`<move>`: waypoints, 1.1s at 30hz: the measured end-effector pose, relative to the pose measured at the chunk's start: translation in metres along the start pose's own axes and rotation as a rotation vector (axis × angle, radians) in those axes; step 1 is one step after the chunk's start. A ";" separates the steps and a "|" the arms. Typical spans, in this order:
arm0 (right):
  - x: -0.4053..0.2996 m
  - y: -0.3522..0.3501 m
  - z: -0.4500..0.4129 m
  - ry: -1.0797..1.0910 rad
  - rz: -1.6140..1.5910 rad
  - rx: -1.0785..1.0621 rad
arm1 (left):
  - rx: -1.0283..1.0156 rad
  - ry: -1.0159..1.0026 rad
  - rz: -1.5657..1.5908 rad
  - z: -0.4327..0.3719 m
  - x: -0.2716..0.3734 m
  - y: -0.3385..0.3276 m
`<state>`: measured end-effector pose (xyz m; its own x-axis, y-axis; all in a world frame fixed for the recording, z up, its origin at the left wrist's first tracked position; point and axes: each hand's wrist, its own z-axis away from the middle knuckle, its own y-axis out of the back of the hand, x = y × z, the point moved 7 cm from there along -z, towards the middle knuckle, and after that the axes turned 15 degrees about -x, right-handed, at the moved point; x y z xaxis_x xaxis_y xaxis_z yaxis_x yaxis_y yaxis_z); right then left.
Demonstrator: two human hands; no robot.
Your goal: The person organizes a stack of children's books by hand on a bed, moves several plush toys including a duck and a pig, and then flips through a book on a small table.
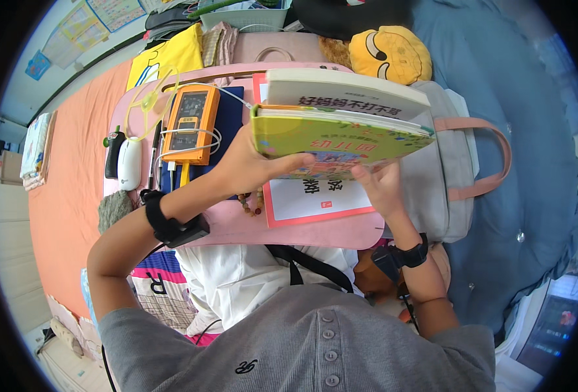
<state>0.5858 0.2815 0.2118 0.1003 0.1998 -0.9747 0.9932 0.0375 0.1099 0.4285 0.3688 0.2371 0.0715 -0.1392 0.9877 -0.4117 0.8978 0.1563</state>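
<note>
My left hand [264, 164] grips the left end of a green hardcover children's book [289, 137], its thumb across the cover. My right hand [379, 188] holds the lower right part of the same book, thumb on the cover. Directly behind the green book stands a pale paperback book [338, 88] with dark writing; whether my fingers also hold it is hidden. Both books are raised above a pink lap table [230, 230]. Beneath them lies a red-bordered white booklet [289, 208] with dark writing. A bead bracelet [250, 206] lies near my left wrist.
Left on the table are an orange-cased electronic device [191, 122] with a white cable, a dark blue folder [230, 100], a white computer mouse [129, 165] and a black pen [154, 152]. A grey bag [426, 196] with pink handles stands right; a yellow plush cushion [392, 54] sits behind.
</note>
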 end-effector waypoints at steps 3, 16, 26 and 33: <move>0.009 -0.002 0.005 -0.048 0.008 -0.032 | -0.060 0.067 -0.004 0.007 -0.011 -0.004; 0.015 0.012 0.011 -0.034 0.027 -0.021 | -0.137 0.078 -0.009 -0.001 -0.022 -0.011; -0.073 0.027 0.016 0.404 0.577 0.311 | 0.033 -0.003 0.136 0.006 -0.009 0.002; -0.084 0.027 0.043 0.348 0.152 0.181 | -0.059 -0.014 0.177 0.006 -0.008 -0.001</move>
<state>0.6069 0.2238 0.2879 0.2512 0.5098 -0.8228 0.9661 -0.1845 0.1807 0.4231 0.3664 0.2286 -0.0099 0.0178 0.9998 -0.3629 0.9316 -0.0202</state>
